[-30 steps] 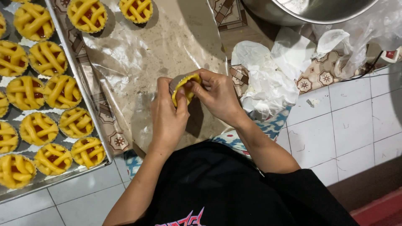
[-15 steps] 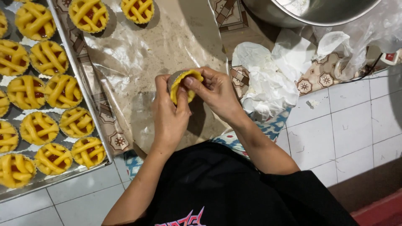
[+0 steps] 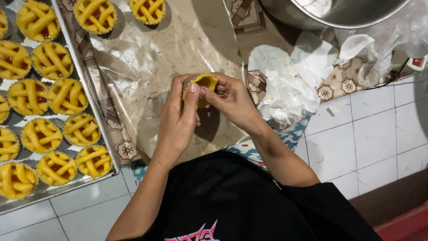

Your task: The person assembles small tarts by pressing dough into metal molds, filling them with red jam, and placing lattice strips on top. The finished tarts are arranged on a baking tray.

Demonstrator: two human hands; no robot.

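Note:
Both of my hands hold one small tart mould lined with yellow dough (image 3: 204, 83) above a sheet of clear plastic (image 3: 147, 62). My left hand (image 3: 178, 118) cups the mould from the left, thumb pressed on the dough rim. My right hand (image 3: 232, 100) grips it from the right, fingers curled around the shell. Most of the mould is hidden by my fingers.
A metal tray (image 3: 89, 102) at the left carries several lattice-topped jam tarts (image 3: 67, 96). Two more tarts (image 3: 94, 15) sit on the plastic at the top. A large steel bowl (image 3: 330, 13) and crumpled white plastic bags (image 3: 290, 80) lie at the upper right, on a white tiled floor (image 3: 379, 134).
My hands have turned the dough-lined mould slightly and my left thumb now presses on its rim. Everything else stays where it was.

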